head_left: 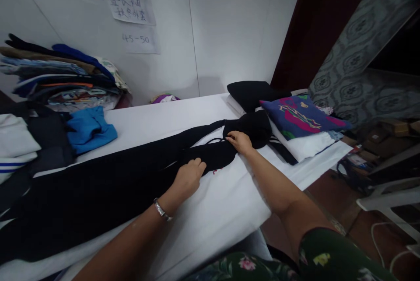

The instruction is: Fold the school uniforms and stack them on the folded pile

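A long black garment (98, 189) lies stretched across the white-covered table (226, 202), from the left edge of the view towards the middle right. My left hand (190, 177) is closed on its near edge, the fingers curled into the dark cloth. Farther right, my right hand (240, 142) pinches the garment beside a thin black cord (213, 141), near a bunched, rounded part. White stripes show on a black piece to the right of that part; whether it belongs to the same garment I cannot tell. A small red mark shows on white beside the near edge.
Folded clothes (65, 75) are piled high at the back left, with a blue folded garment (92, 130) in front. A purple-blue patterned garment (295, 114) and a black folded one (259, 93) lie at the right. A white plastic chair (390, 202) stands beyond the table.
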Demonstrator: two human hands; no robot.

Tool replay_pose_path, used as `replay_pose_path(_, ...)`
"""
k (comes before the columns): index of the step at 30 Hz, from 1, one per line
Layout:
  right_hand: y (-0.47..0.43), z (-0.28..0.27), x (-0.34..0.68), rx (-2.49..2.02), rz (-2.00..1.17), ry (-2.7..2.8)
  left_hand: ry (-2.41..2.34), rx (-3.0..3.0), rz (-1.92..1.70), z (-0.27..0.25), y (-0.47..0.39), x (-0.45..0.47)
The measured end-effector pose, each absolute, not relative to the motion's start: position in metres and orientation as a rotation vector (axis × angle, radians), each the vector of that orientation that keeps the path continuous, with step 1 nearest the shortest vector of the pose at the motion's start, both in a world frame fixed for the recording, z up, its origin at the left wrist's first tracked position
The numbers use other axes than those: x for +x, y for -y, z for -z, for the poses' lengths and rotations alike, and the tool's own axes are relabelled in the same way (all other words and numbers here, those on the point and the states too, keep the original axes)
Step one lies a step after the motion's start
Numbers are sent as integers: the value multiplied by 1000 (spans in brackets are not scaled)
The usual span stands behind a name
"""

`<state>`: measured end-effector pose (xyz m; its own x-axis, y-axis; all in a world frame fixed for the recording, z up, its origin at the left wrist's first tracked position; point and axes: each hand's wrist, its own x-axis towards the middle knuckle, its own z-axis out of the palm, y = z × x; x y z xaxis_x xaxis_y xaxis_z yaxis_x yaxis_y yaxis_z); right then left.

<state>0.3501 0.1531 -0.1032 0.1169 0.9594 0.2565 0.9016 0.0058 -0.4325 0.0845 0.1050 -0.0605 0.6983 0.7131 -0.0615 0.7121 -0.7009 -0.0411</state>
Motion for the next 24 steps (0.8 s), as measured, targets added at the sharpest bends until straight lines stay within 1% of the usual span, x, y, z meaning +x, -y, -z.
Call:
replay_pose_path(4,-149,97,346,-1944,-47,1861,1275,-2917,-110,62,-102,81)
replay_pose_path(7,-142,88,335,-1850,71,1917,1340,-3049,-23,51,-104,73)
replay_pose_path(10,-133,85,318,-1617,91,2003,1426,-3028,218,40,-112,67)
replay_pose_path(13,-128,90,301,-1507,-33,2213,1430,-2743,455,45,-126,62)
replay_pose_path(15,-128,94,295,-1538,-154,2335,1472,-2614,394,58,-137,57)
replay_pose_path(19,-129,100,293,-1588,-283,2366,1575,-2595,104,84,-147,51)
replay_pose_path(24,-135,103,302,-1525,-358,2140,1546,-2617,68,80,-140,53)
